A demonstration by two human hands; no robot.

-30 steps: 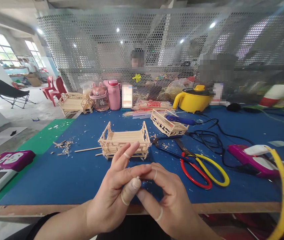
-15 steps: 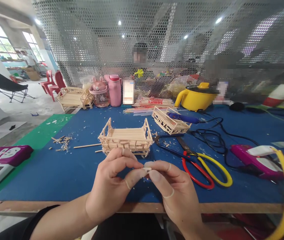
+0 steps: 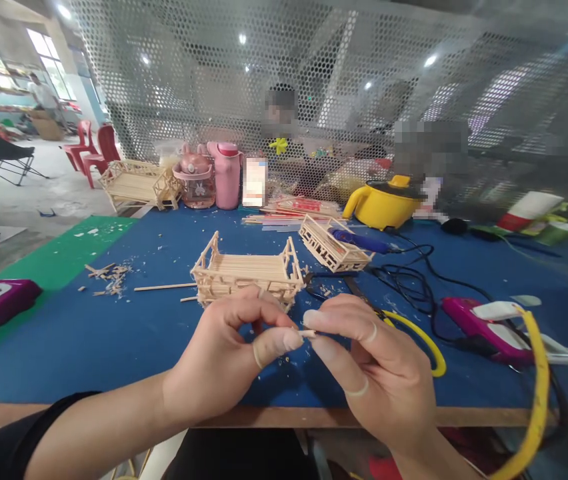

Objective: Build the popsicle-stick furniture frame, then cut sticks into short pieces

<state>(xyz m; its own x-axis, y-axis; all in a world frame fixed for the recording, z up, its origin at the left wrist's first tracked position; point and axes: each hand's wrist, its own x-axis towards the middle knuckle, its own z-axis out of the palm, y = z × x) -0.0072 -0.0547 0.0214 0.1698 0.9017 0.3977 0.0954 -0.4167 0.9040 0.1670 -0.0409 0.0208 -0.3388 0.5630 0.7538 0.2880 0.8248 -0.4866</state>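
A short piece of wooden stick (image 3: 308, 333) is pinched between the thumb and forefinger of my left hand (image 3: 224, 353). At its other end are the thumb and forefinger tips of my right hand (image 3: 389, 367), closed around it. Both hands hover above the blue mat, near its front edge. Just behind them stands a small model bed-like frame built of wooden sticks (image 3: 249, 267), its lower front partly hidden by my left hand. Scissors with a yellow handle loop (image 3: 427, 340) lie behind my right hand, which covers much of them.
A second stick frame (image 3: 331, 247) has a blue-handled tool (image 3: 361, 240) on it. Wood scraps (image 3: 109, 277) and a long stick (image 3: 164, 287) lie left. Bottles (image 3: 227, 177), a yellow pot (image 3: 384, 203), cables (image 3: 409, 273) and a purple power strip (image 3: 484, 327) surround the mat.
My hands have shifted slightly to the right, and the right fingers sit farther apart around the stick piece, so more of it shows. The view has turned a little to the right.
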